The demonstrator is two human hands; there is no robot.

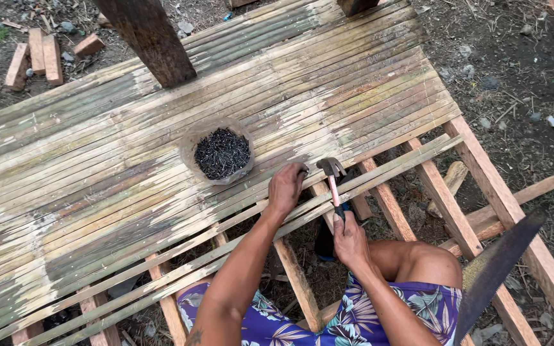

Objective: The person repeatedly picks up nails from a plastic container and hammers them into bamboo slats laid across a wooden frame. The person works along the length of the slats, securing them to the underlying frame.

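We see 1 right hand [352, 240] with its grip closed around the handle of 1 claw hammer [332, 176], whose metal head sits just above the edge slat of the bamboo surface [97, 166]. The left hand [286, 187] presses on that same slat beside the hammer head, fingers pinched narrow at the tip; whether they hold a nail we cannot tell. 1 round container of dark nails [221, 152] stands on the slats near the left hand. 1 saw blade [498, 266] lies across the wooden frame at lower right. 4 wood blocks [36, 54] lie on the ground, upper left.
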